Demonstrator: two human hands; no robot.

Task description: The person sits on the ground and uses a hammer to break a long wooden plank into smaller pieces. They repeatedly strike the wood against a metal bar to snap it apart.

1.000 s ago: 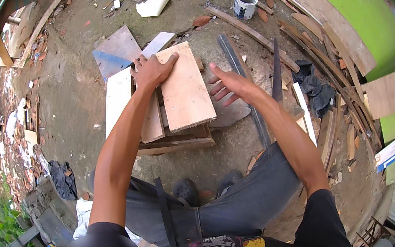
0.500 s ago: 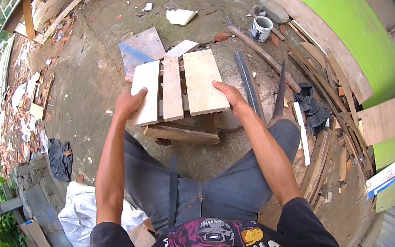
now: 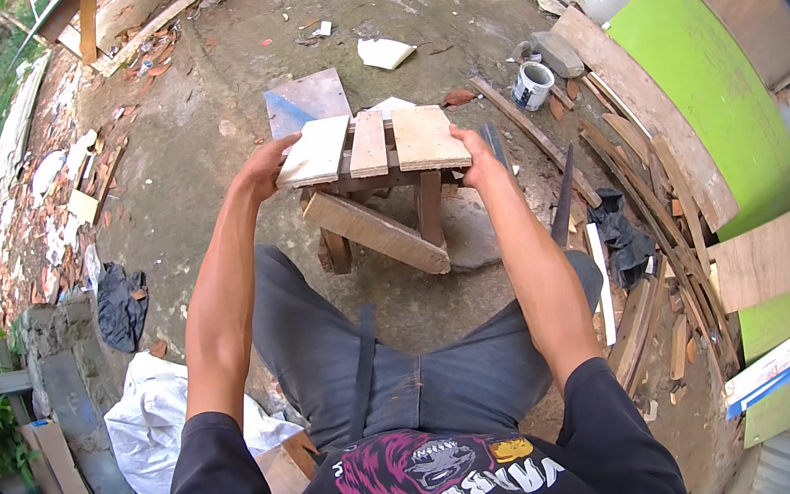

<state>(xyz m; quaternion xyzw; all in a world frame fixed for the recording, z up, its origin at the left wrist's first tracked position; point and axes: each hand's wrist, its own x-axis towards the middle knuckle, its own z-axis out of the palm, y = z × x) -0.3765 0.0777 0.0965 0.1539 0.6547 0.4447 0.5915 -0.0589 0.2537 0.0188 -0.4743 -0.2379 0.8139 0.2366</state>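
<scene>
A small wooden stool [image 3: 368, 146] stands or hangs between my knees; I cannot tell whether its legs rest on the ground. Its top has two wide pale boards with a narrow slat between them and gaps on both sides. My left hand [image 3: 260, 173] grips the left edge of the top, its fingers partly hidden by the board. On the opposite edge, my right hand [image 3: 480, 158] holds on with the thumb up. Below the top, a rough plank [image 3: 379, 233] slants down to the right across the short legs [image 3: 431, 208].
Beyond the stool lies a square board [image 3: 307, 101] with a blue stripe. To the right are a hand saw blade [image 3: 565, 200], a paint can [image 3: 532, 85], long wood strips [image 3: 643, 182] and a black plastic bag [image 3: 623, 227]. A white sack [image 3: 152, 423] lies left.
The stool has tipped so that its top looks flatter and farther off. More of its legs and the slanting plank shows beneath. Both hands keep hold of its edges.
</scene>
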